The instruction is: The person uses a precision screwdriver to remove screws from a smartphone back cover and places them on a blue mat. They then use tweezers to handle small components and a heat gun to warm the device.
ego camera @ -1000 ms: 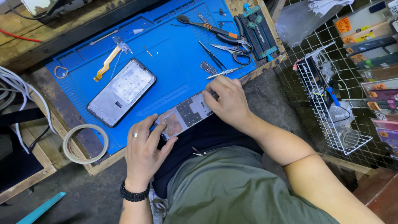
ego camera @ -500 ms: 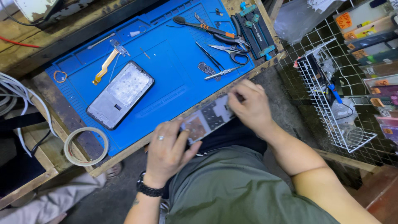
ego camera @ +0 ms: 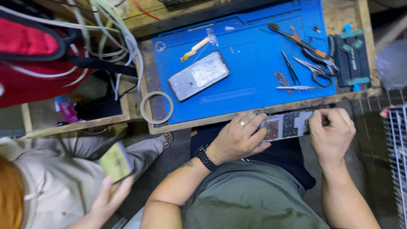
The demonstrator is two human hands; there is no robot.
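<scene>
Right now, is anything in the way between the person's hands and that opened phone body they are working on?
Nothing visible is. The left hand grips one end of the opened phone body and the right hand grips the other, held over the lap just below the wooden bench edge. The tweezers and scissors lie apart on the blue mat.

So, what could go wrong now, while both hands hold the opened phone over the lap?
The left hand and right hand hold the opened phone off the blue mat, over the lap, so a slip may drop it or loose parts to the floor. The tweezers lie near the bench edge and could be knocked off.
</scene>
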